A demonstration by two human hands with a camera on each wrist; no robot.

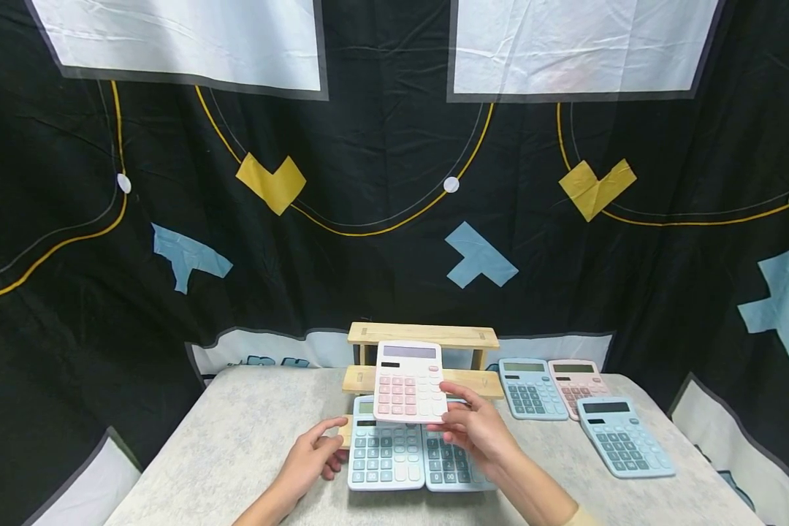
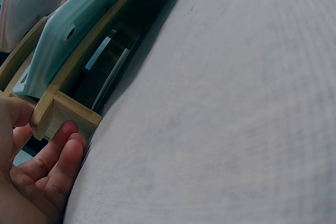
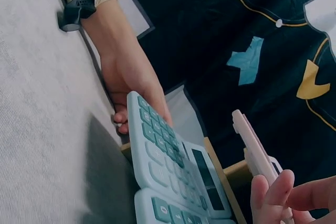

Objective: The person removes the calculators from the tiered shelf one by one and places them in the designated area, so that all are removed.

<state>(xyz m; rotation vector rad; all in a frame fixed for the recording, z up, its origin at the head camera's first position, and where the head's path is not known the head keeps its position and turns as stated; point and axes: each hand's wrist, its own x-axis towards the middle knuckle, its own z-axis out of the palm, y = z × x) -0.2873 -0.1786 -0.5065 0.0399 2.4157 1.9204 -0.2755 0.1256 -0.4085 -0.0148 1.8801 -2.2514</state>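
Note:
A three-tier wooden stand point(image 1: 423, 335) is at the middle of the table. My left hand point(image 1: 309, 456) grips the left end of its lowest tier; in the left wrist view the thumb lies over the wooden rail point(image 2: 84, 66) and the fingers curl below. Two light blue calculators, one on the left point(image 1: 386, 460) and one on the right point(image 1: 448, 462), lean side by side on that tier. My right hand point(image 1: 483, 431) pinches a pink and white calculator point(image 1: 408, 381) by its right edge, upright in front of the middle tier. Its keys face me.
To the right on the grey table point(image 1: 250, 409) lie two blue calculators, one farther back point(image 1: 532, 387) and one nearer point(image 1: 624, 438), with a pink calculator point(image 1: 575, 380) between them. A black patterned cloth point(image 1: 381, 277) hangs behind the table.

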